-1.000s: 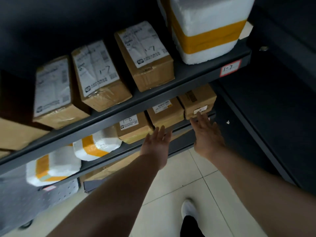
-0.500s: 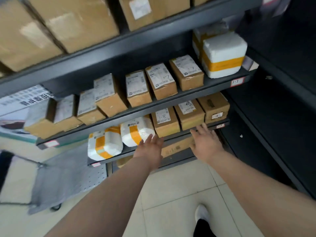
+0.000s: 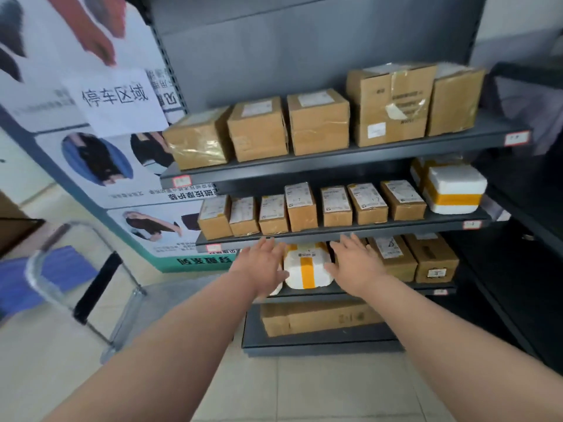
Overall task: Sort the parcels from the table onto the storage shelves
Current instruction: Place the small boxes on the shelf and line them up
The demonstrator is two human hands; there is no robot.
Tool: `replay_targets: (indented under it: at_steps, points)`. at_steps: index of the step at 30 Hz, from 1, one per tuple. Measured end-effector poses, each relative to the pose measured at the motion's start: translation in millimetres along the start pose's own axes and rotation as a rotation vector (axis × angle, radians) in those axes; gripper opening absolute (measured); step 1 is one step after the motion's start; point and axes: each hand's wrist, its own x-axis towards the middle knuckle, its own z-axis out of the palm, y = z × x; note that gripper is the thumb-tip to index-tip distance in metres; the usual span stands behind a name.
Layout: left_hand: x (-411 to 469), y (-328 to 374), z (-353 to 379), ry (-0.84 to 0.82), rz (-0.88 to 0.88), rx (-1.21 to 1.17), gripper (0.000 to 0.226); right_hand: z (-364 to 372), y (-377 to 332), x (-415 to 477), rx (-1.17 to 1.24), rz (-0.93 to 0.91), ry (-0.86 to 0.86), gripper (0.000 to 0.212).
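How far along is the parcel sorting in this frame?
Done: cardboard boxes line the shelves in rows. In hand: nothing held; the left hand and right hand are open either side of a white foam box on the third level, contact unclear. Left: the table is out of view, so remaining parcels cannot be judged.

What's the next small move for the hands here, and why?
Probably pull both hands back from the shelf. The left hand and right hand are open and empty, either side of the foam box, which already sits on the shelf. That parcel looks placed.
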Motion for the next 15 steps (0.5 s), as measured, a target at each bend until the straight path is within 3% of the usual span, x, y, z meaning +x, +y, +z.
replay_targets:
  at_steps: [7,15]
  points:
    - [-9,-58,-39,0.167,-0.112,-0.11,0.072,-41,-64,29,-0.001,-0.151,0.197,0.056]
    - [28,-130,-93,0.326,-0.153,-0.082,0.069,-91,-118,121,-0.04,-0.34,0.351,0.057]
